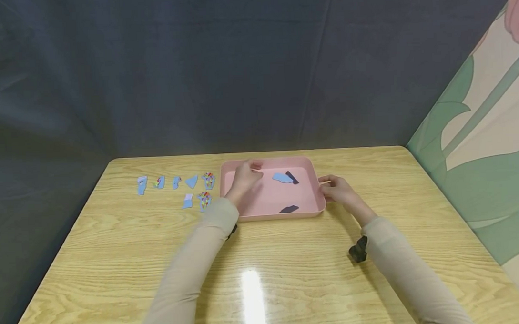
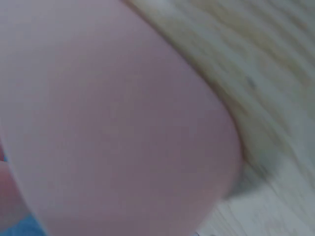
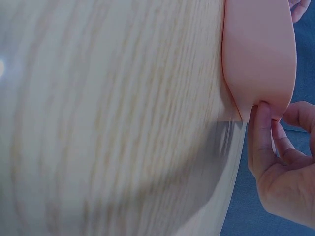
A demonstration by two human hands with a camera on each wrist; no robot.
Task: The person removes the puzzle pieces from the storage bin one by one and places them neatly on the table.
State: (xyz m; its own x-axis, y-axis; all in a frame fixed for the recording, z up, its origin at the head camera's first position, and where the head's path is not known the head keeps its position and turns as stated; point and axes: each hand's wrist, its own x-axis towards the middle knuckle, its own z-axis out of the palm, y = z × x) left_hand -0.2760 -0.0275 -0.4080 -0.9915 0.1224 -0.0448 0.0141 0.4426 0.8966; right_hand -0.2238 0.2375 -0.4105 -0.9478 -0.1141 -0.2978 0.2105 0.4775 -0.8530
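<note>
A shallow pink tray lies on the table. Above its left part hovers my left hand, thumb and forefinger apart, with nothing visible between them. My right hand holds the tray's right end; the right wrist view shows its fingers against the outer wall, one bent toward the rim. Inside the tray are a light-blue flat piece, a dark strip touching it, and a dark jagged piece by the near wall. The tray wall fills much of the left wrist view.
Left of the tray lie several flat cut pieces in two rows, including a blue triangle, a multicoloured piece and a pink-and-blue piece. A dark curtain stands behind the wooden table; a floral panel is at right.
</note>
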